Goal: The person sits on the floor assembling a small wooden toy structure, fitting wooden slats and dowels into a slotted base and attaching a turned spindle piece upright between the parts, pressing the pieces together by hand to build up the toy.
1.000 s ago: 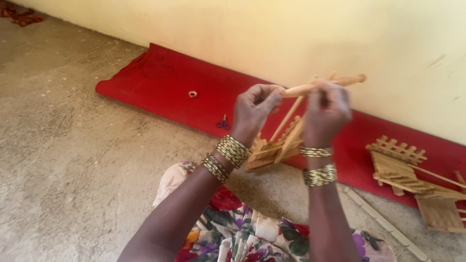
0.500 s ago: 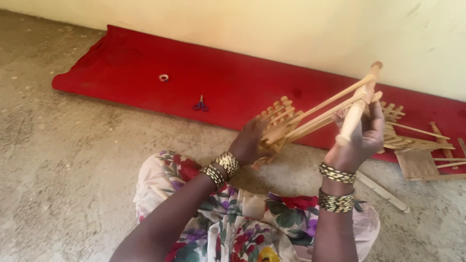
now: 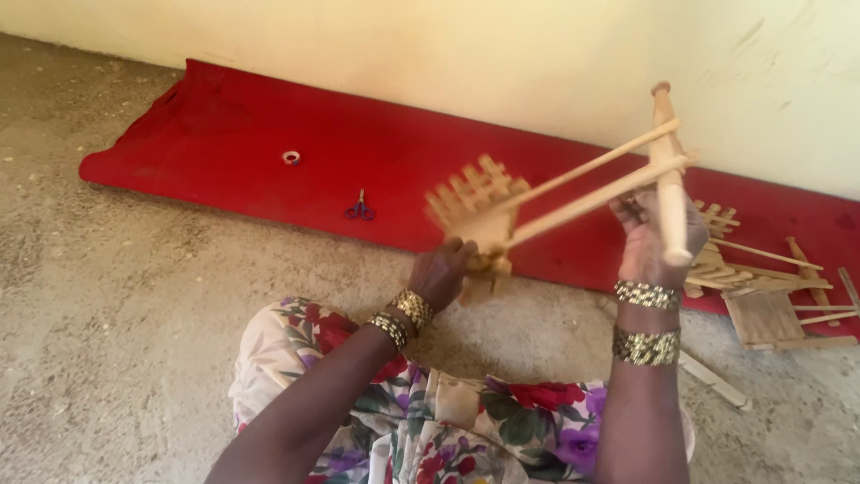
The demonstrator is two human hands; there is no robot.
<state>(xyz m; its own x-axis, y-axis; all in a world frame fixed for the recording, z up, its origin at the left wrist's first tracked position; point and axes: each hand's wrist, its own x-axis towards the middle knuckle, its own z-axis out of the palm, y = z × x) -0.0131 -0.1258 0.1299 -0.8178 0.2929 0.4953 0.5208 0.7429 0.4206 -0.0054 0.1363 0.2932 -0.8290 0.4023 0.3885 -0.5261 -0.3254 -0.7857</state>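
Sitting on the gritty grey concrete floor point(image 3: 116, 341), the person is seen from above, with a floral dress in red, purple and white point(image 3: 430, 421) spread over the lap nearest the camera. Both forearms carry gold bangles and are raised in front of the body, so that a pale wooden frame of thin sticks point(image 3: 555, 193) is kept clear of the floor and the lap. The left hand point(image 3: 445, 273) is clenched under the blurred lattice end of slats point(image 3: 475, 202), apparently to bear its weight from below. The right hand point(image 3: 647, 240) is closed around a thick round wooden dowel point(image 3: 668, 170), which stands nearly upright and is crossed near its top by 2 long thin rods running back down to the lattice; held this way, the piece is spanned between both hands and tilted up to the right. Beside the right knee, a flat pale stick point(image 3: 715, 381) lies on the floor. Farther off, a long red mat point(image 3: 251, 134) is laid along the foot of the cream wall point(image 3: 448, 45). On it rest small blue-handled scissors point(image 3: 360, 209), a small roll of tape point(image 3: 291, 158), and, at the right, a heap of similar wooden stick pieces point(image 3: 766, 287), well apart from the hands.
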